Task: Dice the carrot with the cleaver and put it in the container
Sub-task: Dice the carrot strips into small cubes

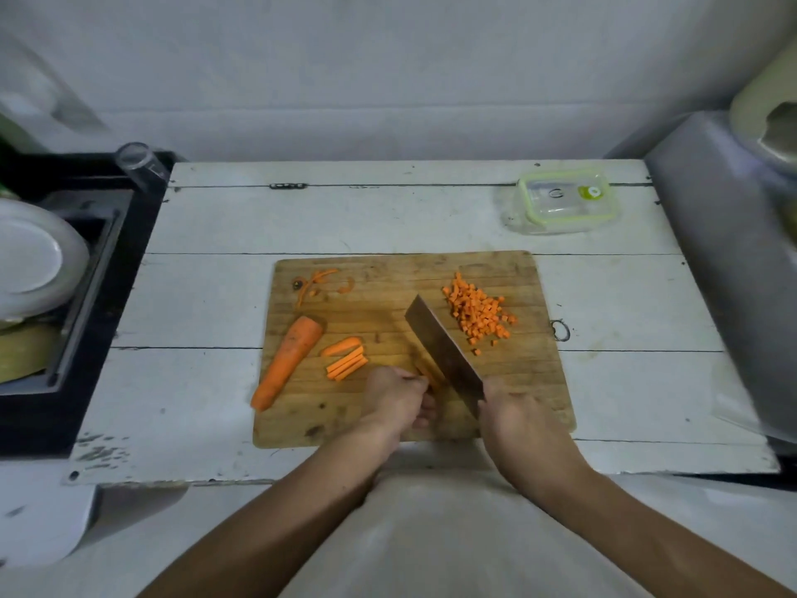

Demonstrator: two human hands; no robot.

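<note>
A wooden cutting board (388, 429) lies on the white table. On its left lies a large carrot piece (288, 360), with several carrot sticks (346, 361) beside it. A heap of diced carrot (478, 312) sits at the board's upper right. My right hand (515, 414) grips the cleaver (444, 348) by its handle, the blade slanting over the board's middle. My left hand (399, 399) holds down carrot strips (427, 375) right against the blade; they are mostly hidden by my fingers. The clear container (565, 205) with a green-rimmed lid stands at the table's far right.
Carrot peelings (317, 282) lie at the board's upper left. A black sink (86, 269) with white plates (34, 261) and a glass (140, 164) is at the left. A grey metal surface (729, 261) borders the table's right side.
</note>
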